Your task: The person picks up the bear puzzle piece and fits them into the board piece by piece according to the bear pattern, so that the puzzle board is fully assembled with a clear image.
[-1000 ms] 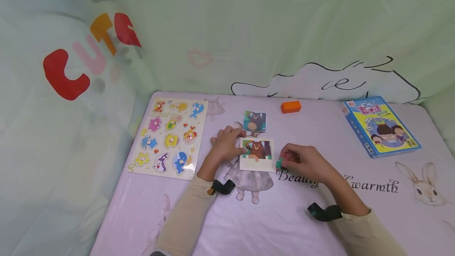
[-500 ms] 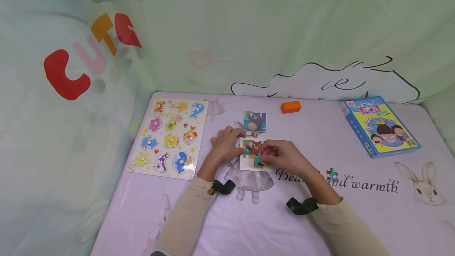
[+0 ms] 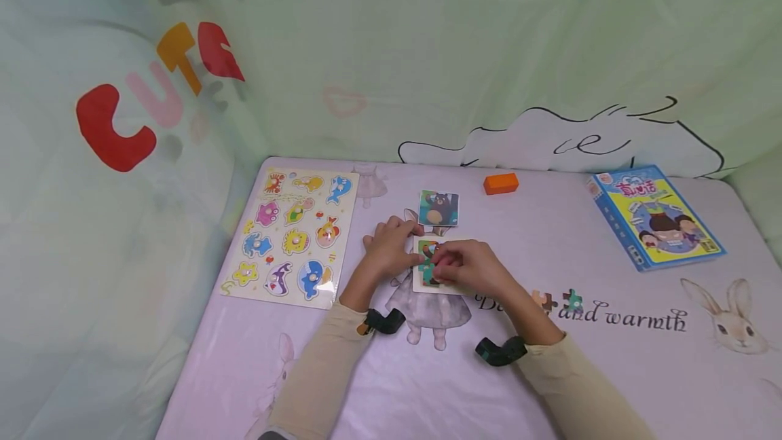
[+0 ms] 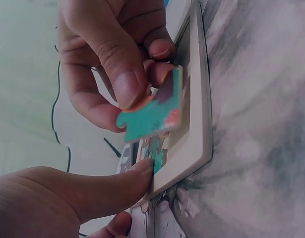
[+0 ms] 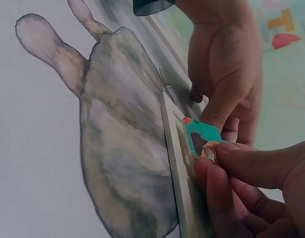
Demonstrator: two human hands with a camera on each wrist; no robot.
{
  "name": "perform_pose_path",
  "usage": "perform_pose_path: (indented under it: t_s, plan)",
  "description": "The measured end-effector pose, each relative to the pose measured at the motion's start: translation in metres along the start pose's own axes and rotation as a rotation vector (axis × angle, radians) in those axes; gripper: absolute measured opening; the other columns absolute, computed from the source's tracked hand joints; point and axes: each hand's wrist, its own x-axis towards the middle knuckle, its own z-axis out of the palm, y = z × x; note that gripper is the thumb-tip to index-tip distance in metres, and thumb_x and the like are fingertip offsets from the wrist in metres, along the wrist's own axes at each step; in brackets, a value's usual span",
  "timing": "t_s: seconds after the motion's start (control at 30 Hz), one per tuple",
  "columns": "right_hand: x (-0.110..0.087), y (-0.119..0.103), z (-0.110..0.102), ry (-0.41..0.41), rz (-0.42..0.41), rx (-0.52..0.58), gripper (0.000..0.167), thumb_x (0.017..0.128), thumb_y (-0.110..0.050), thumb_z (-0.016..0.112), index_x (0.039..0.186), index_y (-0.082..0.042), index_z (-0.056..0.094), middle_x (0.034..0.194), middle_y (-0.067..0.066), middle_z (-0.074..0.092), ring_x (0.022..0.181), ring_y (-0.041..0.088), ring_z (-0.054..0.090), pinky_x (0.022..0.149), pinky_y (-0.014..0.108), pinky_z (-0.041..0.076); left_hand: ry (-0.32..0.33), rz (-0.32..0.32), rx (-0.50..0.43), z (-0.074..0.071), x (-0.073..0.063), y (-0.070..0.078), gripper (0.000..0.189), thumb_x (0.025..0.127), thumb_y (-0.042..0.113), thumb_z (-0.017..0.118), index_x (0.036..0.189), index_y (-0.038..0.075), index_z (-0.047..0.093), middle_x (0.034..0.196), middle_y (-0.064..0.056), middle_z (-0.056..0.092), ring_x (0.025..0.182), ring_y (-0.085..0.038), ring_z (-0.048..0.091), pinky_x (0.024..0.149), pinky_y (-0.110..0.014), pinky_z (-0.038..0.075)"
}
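A small jigsaw tray (image 3: pixel 441 290) with a pale rim lies in front of me, part of a bear picture set in its upper area. My right hand (image 3: pixel 475 267) pinches a green jigsaw piece (image 4: pixel 153 118) between thumb and fingertips, tilted over the tray's lower part. The left hand (image 3: pixel 389 248) lies along the tray's left side, its thumb pressing on the pieces there. In the right wrist view the held jigsaw piece (image 5: pixel 206 133) shows a red patch and a dark brown area. A bear picture card (image 3: pixel 439 209) sits just beyond the tray. My right hand covers much of the bear.
Two loose jigsaw pieces, one brown (image 3: pixel 542 301) and one green (image 3: pixel 573 301), lie right of the tray by my forearm. A sea-animal knob puzzle board (image 3: pixel 313 243) is at left. Farther back are an orange block (image 3: pixel 501 184) and a blue-yellow box (image 3: pixel 662 219).
My right hand has carried the green jigsaw piece leftward from beside the tray to over it. Loose pieces formerly behind the right arm now show. The left hand stays put.
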Motion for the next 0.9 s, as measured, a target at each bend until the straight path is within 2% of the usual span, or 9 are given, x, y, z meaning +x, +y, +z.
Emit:
perform_pose_path:
  t_s: [0.23, 0.37, 0.57, 0.7, 0.9]
  plan:
    - [0.003, -0.002, 0.006, 0.021, 0.014, -0.003, 0.009, 0.088, -0.014, 0.079, 0.096, -0.013, 0.078, 0.077, -0.003, 0.070, 0.072, 0.013, 0.060, 0.068, 0.025, 0.048, 0.003, 0.017, -0.002, -0.001, -0.001, -0.001, 0.044, 0.087, 0.034, 0.080, 0.127, 0.031, 0.062, 0.131, -0.001, 0.054, 0.118, -0.026, 0.046, 0.093, -0.050, 0.034]
    - [0.004, -0.003, 0.010, 0.048, 0.016, -0.041, 0.008, 0.087, -0.014, 0.080, 0.095, -0.013, 0.078, 0.076, -0.003, 0.069, 0.072, 0.012, 0.059, 0.066, 0.025, 0.046, 0.002, 0.019, -0.008, -0.001, -0.001, -0.001, 0.044, 0.087, 0.034, 0.080, 0.127, 0.030, 0.062, 0.131, -0.002, 0.053, 0.118, -0.026, 0.046, 0.093, -0.051, 0.033]
    - [0.004, -0.005, 0.009, 0.089, 0.070, -0.071, 0.009, 0.086, -0.018, 0.082, 0.091, -0.013, 0.076, 0.074, -0.002, 0.067, 0.073, 0.015, 0.057, 0.066, 0.026, 0.045, -0.010, 0.023, -0.018, -0.001, -0.001, -0.001, 0.044, 0.088, 0.034, 0.080, 0.128, 0.030, 0.062, 0.132, -0.001, 0.053, 0.119, -0.026, 0.046, 0.094, -0.051, 0.033]
    - [0.003, -0.004, 0.004, 0.084, 0.108, -0.090, 0.014, 0.086, -0.020, 0.083, 0.087, -0.012, 0.073, 0.073, 0.001, 0.063, 0.074, 0.018, 0.055, 0.066, 0.029, 0.042, -0.033, 0.044, -0.046, -0.002, 0.000, -0.005, 0.045, 0.087, 0.035, 0.079, 0.128, 0.030, 0.062, 0.133, -0.001, 0.052, 0.120, -0.026, 0.045, 0.095, -0.052, 0.032]
    - [0.006, -0.003, 0.004, 0.045, 0.126, -0.114, 0.019, 0.086, -0.025, 0.083, 0.083, -0.013, 0.069, 0.072, 0.001, 0.058, 0.074, 0.019, 0.053, 0.065, 0.031, 0.039, -0.062, 0.071, -0.071, -0.004, 0.000, -0.010, 0.058, 0.079, 0.037, 0.086, 0.131, 0.030, 0.059, 0.134, -0.001, 0.050, 0.120, -0.026, 0.043, 0.095, -0.051, 0.032]
